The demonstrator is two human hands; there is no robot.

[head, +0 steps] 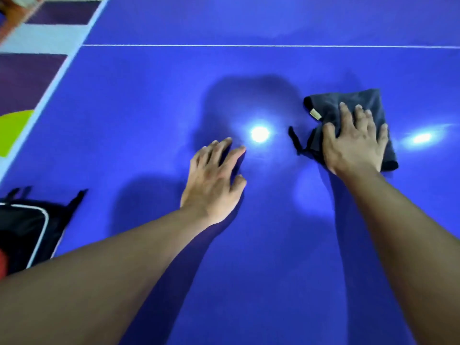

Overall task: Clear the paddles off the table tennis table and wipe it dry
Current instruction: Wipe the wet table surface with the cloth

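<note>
Cloth point(361, 98) pinned flat under right hand point(356, 145), fingers spread, pressing, not gripping. Left hand point(214, 180) left of cloth, open, empty, resting on tabletop point(149, 95). Right hand likely wipes.

Site: indoor sports hall | evidence: blue table-tennis worktop point(273, 75) bore a white line point(249, 45) | floor point(37, 38) was in purple, white and lime blocks.

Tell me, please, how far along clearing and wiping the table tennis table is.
Done: no paddle lies on the visible blue table; a black case sits at its left edge. In hand: the right hand presses a dark folded cloth flat on the surface, while the left hand rests on bare table nearby. Left: wiping the rest; glare hides how much is dry.
</note>
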